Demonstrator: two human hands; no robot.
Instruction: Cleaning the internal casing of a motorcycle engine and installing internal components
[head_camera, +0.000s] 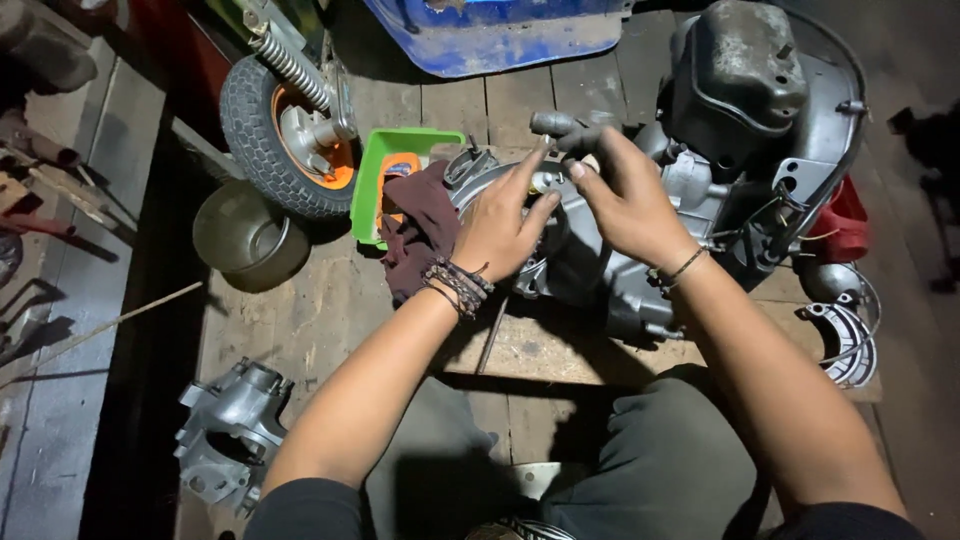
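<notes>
A grey metal scooter engine (700, 180) lies on a wooden board in front of me. My left hand (500, 225), with braided bands on the wrist, rests on the round end of its casing (475, 175), forefinger stretched toward a small light part (545, 180). My right hand (625, 200), with a thin bracelet, bends over the same spot, fingertips pinching at that part. A dark maroon rag (420, 225) lies just left of my left hand, partly over a green tray (375, 175).
A small wheel with an orange hub (290, 130) and spring stands at the back left beside a round metal bowl (245, 235). A grey casing part (230, 430) lies at lower left, brake shoes (845, 335) at right, a blue panel (500, 35) at the back.
</notes>
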